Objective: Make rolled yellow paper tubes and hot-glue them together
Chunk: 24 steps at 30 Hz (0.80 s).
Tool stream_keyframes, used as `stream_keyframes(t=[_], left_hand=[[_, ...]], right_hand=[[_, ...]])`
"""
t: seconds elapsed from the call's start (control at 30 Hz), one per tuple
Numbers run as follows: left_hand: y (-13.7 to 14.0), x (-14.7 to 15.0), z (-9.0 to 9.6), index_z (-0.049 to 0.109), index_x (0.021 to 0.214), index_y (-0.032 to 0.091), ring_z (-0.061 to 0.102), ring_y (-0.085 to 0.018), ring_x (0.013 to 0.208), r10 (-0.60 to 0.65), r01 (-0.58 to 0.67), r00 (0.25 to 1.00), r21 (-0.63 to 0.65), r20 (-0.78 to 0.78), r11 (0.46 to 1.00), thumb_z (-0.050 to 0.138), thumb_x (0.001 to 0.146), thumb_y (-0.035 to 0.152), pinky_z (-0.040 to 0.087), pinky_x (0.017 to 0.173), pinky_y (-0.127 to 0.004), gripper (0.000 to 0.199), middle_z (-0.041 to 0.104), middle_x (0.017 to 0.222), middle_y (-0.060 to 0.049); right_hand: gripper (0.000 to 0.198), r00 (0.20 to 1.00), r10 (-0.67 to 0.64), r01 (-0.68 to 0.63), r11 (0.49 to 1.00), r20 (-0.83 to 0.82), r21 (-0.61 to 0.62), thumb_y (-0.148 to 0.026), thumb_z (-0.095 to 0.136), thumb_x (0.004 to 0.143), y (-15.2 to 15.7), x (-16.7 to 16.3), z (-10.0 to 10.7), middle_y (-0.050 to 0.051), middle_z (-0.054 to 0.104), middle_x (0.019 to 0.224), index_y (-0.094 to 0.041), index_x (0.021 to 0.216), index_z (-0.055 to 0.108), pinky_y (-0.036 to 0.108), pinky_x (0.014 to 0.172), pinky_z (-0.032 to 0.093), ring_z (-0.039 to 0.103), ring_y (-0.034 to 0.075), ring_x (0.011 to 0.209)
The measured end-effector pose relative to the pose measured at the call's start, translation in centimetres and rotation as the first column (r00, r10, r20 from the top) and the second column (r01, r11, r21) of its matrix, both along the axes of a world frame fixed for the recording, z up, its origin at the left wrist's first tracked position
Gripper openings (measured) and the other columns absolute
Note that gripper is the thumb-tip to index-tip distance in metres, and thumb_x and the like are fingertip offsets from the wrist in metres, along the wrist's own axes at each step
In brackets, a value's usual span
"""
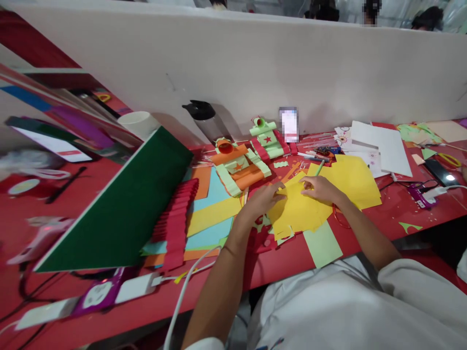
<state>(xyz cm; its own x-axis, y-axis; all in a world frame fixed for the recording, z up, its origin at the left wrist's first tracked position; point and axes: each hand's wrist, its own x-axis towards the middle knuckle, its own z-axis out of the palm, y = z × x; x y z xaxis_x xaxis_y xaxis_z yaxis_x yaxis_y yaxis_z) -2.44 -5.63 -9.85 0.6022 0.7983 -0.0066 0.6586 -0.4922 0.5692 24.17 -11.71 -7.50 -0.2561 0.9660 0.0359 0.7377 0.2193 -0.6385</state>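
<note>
Several yellow paper sheets (301, 209) lie spread in front of me, some overlapping. My left hand (264, 199) rests at their left edge, thumb and fingers apart and touching the top sheet. A slim green pencil or pen (320, 167) sticks up from my right hand (316, 188), whose fingers are closed around it over the paper. Behind my hands stand two paper scroll-like crafts: an orange and pale green one (239, 167) and a pale green one with a red star (268, 139). One pale green sheet (323, 245) hangs at the table's front edge.
At left leans a dark green board (120, 204), with pleated red paper (177, 218) beside it. A flask (209, 121) and a phone (290, 125) stand by the white partition (233, 63). White cards (386, 146) lie at right. A white cable (182, 296) crosses the front edge.
</note>
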Motion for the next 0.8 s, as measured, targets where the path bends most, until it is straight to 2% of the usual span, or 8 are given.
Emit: stream_keyframes(t=[0.1, 0.17, 0.23, 0.4, 0.5, 0.6, 0.7, 0.8], left_hand=[[-0.3, 0.0, 1.0, 0.073, 0.111, 0.027, 0.074, -0.033, 0.095, 0.054, -0.051, 0.998, 0.080, -0.026, 0.995, 0.061, 0.097, 0.038, 0.049, 0.076, -0.035, 0.021, 0.080, 0.105, -0.011], [-0.4, 0.0, 1.5, 0.073, 0.107, 0.026, 0.073, -0.032, 0.098, 0.077, -0.085, 0.995, 0.117, 0.066, 0.990, 0.059, 0.098, 0.037, 0.050, 0.079, -0.036, 0.020, 0.080, 0.108, -0.011], [-0.4, 0.0, 1.7, 0.071, 0.106, 0.024, 0.071, -0.029, 0.092, 0.122, -0.147, 0.969, 0.107, 0.213, 0.983, 0.059, 0.098, 0.039, 0.050, 0.078, -0.035, 0.021, 0.079, 0.102, -0.009], [-0.1, -0.2, 1.5, 0.066, 0.102, 0.022, 0.061, -0.021, 0.072, 0.234, -0.205, 0.841, -0.113, 0.488, 0.972, 0.066, 0.094, 0.047, 0.047, 0.067, -0.029, 0.027, 0.070, 0.081, -0.002], [-0.1, 0.1, 1.2, 0.062, 0.097, 0.022, 0.060, -0.019, 0.070, 0.261, -0.121, 0.766, -0.266, 0.587, 0.956, 0.073, 0.089, 0.049, 0.046, 0.064, -0.027, 0.031, 0.068, 0.079, -0.001], [-0.5, 0.9, 1.1, 0.058, 0.095, 0.022, 0.060, -0.016, 0.066, 0.272, 0.000, 0.701, -0.381, 0.659, 0.924, 0.078, 0.084, 0.050, 0.045, 0.062, -0.025, 0.036, 0.066, 0.077, 0.001], [-1.3, 1.7, 1.4, 0.055, 0.098, 0.024, 0.054, -0.012, 0.058, 0.348, 0.013, 0.640, -0.462, 0.685, 0.887, 0.081, 0.083, 0.050, 0.039, 0.056, -0.021, 0.039, 0.059, 0.070, 0.006], [-2.1, 2.0, 1.9, 0.058, 0.103, 0.025, 0.053, -0.011, 0.057, 0.404, -0.033, 0.624, -0.494, 0.669, 0.869, 0.077, 0.087, 0.051, 0.038, 0.054, -0.021, 0.036, 0.059, 0.071, 0.007]], right_hand=[[0.024, 0.996, -0.030, 0.033, 0.999, -0.088, 0.029, -0.030, 0.069, 0.094, 0.3, -0.1, -0.4, 0.007, 0.080, 0.102, -0.021, 0.116, 0.075, 0.034, 0.084, 0.050, 0.073, 0.022, 0.093], [0.019, 0.985, -0.045, 0.059, 0.995, -0.169, 0.077, -0.034, 0.068, 0.092, 0.5, -0.1, -0.6, 0.007, 0.078, 0.102, -0.020, 0.104, 0.075, 0.033, 0.081, 0.050, 0.071, 0.022, 0.092], [0.024, 0.962, -0.065, 0.094, 0.991, -0.266, 0.099, -0.041, 0.071, 0.089, 0.7, 0.0, -0.7, 0.008, 0.077, 0.104, -0.019, 0.099, 0.074, 0.034, 0.080, 0.050, 0.069, 0.022, 0.093], [0.031, 0.885, -0.059, 0.091, 0.995, -0.461, 0.046, -0.047, 0.074, 0.086, 1.0, 0.3, -0.2, 0.006, 0.075, 0.098, -0.018, 0.095, 0.073, 0.034, 0.082, 0.052, 0.068, 0.023, 0.091], [0.033, 0.801, -0.116, 0.148, 0.989, -0.587, 0.007, -0.051, 0.077, 0.084, 1.2, 0.5, -0.3, 0.005, 0.075, 0.096, -0.019, 0.095, 0.072, 0.033, 0.078, 0.054, 0.069, 0.022, 0.087], [0.040, 0.658, -0.231, 0.276, 0.960, -0.717, -0.056, -0.054, 0.082, 0.079, 1.5, 0.6, -0.5, 0.003, 0.075, 0.090, -0.022, 0.101, 0.072, 0.033, 0.072, 0.055, 0.068, 0.021, 0.078], [0.049, 0.548, -0.241, 0.202, 0.967, -0.801, -0.153, -0.054, 0.088, 0.075, 1.4, 0.6, -0.5, 0.003, 0.078, 0.091, -0.024, 0.109, 0.073, 0.035, 0.075, 0.060, 0.072, 0.022, 0.078], [0.049, 0.534, -0.239, 0.130, 0.971, -0.811, -0.201, -0.051, 0.093, 0.071, 1.3, 0.6, -0.5, 0.005, 0.081, 0.096, -0.022, 0.107, 0.076, 0.036, 0.077, 0.061, 0.075, 0.024, 0.083]])
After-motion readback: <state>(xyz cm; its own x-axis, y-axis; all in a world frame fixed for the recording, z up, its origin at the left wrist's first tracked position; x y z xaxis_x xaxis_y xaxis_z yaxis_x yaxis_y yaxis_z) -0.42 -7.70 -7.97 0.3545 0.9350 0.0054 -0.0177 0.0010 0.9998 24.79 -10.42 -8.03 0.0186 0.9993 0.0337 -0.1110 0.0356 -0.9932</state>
